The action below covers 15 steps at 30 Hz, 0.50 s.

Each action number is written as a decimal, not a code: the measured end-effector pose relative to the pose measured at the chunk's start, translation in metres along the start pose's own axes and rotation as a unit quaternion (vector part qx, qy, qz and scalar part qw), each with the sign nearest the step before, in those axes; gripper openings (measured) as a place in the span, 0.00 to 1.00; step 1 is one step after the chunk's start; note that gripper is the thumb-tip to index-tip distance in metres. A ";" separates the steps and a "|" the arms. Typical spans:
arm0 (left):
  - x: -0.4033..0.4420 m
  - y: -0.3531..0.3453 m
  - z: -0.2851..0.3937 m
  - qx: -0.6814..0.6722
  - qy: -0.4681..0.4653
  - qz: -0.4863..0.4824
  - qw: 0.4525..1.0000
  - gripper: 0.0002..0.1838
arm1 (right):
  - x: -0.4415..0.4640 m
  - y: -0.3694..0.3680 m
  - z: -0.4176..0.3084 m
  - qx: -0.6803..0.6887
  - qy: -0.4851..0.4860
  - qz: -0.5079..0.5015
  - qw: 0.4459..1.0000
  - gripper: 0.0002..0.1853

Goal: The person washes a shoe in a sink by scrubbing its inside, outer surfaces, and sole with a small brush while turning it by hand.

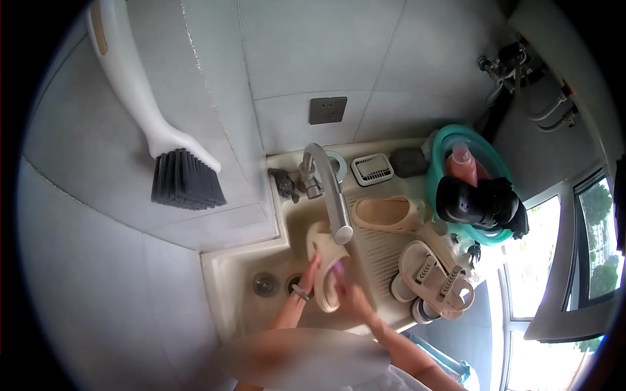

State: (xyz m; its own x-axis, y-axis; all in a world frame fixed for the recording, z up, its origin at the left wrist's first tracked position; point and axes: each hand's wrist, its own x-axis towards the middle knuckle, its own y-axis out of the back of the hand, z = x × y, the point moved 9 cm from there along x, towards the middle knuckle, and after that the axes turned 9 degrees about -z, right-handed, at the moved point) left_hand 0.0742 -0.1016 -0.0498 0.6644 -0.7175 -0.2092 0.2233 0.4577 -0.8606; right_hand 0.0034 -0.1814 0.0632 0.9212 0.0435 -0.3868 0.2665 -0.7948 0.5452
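Observation:
Over the sink basin, my left hand, with a bracelet at the wrist, grips the left side of a beige clog. My right hand is at the clog's right side, its fingers closed around a small pinkish-purple thing at the shoe opening; blur hides its shape. A curved metal faucet arches above the clog's toe. Another beige clog lies on the ribbed drainboard to the right, with beige sandals beyond it.
A teal basin at the right holds a pink bottle and black items. Behind the faucet sit a white soap dish and a dark dish. A white-handled brush hangs at upper left. A window stands far right.

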 end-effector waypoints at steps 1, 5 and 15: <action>-0.005 -0.011 -0.009 0.024 0.016 0.020 0.999 0.30 | 0.024 0.010 0.023 0.023 -0.026 0.048 0.998 0.10; -0.001 0.010 -0.002 0.063 -0.034 0.112 0.991 0.24 | 0.013 0.003 0.024 0.146 -0.052 -0.033 0.987 0.14; -0.015 0.017 0.022 0.319 -0.117 0.114 0.934 0.43 | -0.039 0.022 -0.022 0.049 0.019 0.018 0.998 0.20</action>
State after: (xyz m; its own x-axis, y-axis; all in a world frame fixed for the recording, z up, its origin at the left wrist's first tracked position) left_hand 0.0842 -0.0714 -0.0512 0.8673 -0.4636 -0.1812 0.3874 0.8573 -0.3392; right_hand -0.0203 -0.1871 0.1070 0.9399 0.0353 -0.3396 0.2060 -0.8518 0.4816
